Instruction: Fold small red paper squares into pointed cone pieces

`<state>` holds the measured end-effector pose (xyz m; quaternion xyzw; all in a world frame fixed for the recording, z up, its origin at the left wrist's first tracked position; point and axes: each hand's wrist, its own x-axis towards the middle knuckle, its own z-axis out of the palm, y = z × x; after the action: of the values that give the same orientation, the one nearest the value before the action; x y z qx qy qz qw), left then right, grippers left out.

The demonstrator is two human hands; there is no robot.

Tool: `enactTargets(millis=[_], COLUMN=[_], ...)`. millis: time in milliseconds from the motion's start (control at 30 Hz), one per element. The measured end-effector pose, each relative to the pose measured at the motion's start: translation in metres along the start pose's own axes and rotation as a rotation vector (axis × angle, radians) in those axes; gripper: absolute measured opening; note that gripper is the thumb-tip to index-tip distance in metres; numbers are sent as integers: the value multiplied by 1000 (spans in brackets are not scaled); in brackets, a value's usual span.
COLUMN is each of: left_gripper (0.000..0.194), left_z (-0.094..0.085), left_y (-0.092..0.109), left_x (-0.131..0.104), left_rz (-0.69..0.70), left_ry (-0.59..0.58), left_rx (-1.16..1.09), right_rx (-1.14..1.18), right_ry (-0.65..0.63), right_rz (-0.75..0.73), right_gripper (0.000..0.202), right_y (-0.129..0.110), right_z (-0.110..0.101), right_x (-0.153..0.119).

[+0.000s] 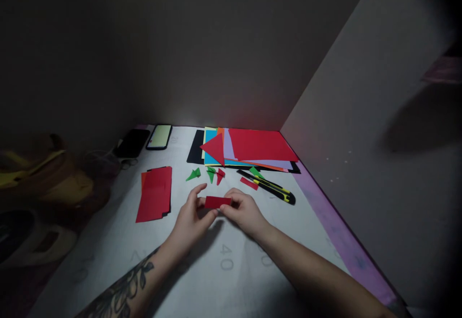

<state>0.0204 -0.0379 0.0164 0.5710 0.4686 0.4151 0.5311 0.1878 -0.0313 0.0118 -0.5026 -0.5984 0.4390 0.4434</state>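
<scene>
A small red paper rectangle is held level above the white table covering, between my two hands. My left hand grips its left end, with the index finger raised and the thumb along the lower edge. At the right end, my right hand pinches the paper between thumb and fingers. Just beyond my hands lie small folded green paper pieces and a folded red paper piece. A black and yellow box cutter rests to the right, beside a red paper strip.
A stack of coloured paper sheets lies at the back, with a red paper triangle on its left part. Left are smaller red sheets, a lit phone and a dark phone. Walls stand behind and right.
</scene>
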Motion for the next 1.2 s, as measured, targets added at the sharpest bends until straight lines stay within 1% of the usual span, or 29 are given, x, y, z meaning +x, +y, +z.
enactTargets(millis=[67, 167, 333, 467, 600, 633, 667, 733, 833, 967, 1067, 1133, 1167, 1200], left_gripper=[60, 57, 64, 69, 72, 73, 74, 76, 71, 64, 62, 60, 59, 57], left_z=[0, -1, -6, -13, -19, -20, -21, -20, -18, -17, -16, -14, -13, -11], left_y=[-3, -4, 4, 11, 8, 6, 4, 0, -5, -9, -8, -7, -6, -6], left_x=[-1, 0, 2, 4, 9, 10, 10, 10, 7, 6, 6, 6, 6, 6], left_rz=[-19, -25, -36, -46, -22, -6, 13, 34, 18, -1, -26, -41, -42, -40], left_ry=[-16, 11, 52, 72, 154, 160, 148, 84, -17, -34, -44, -29, -9, 15], left_rx=[17, 10, -37, -18, 6, 21, 41, 95, 198, 262, 263, 215, 179, 143], right_rx=[-16, -32, -32, -18, -45, -60, -78, -113, -145, -152, -89, 31, 111, 192], right_ry=[-15, -27, -16, -11, 6, 5, 0, -13, -42, -53, 11, 47, 40, 17], right_rz=[-6, -10, -13, -11, 14, 14, 11, -4, -18, -43, -64, -35, -6, 30], right_gripper=[10, 10, 10, 10, 10, 10, 10, 10, 9, 11, 15, 11, 10, 13], right_y=[-2, -5, -6, -3, -1, 0, 0, 0, -1, -2, 1, 3, 5, 6], right_z=[1, 0, -5, -8, -8, -7, -6, -4, -2, -3, -1, 3, 5, 9], right_x=[-1, -2, 1, 3, 4, 4, 4, 3, 2, 1, 1, 1, 0, -1])
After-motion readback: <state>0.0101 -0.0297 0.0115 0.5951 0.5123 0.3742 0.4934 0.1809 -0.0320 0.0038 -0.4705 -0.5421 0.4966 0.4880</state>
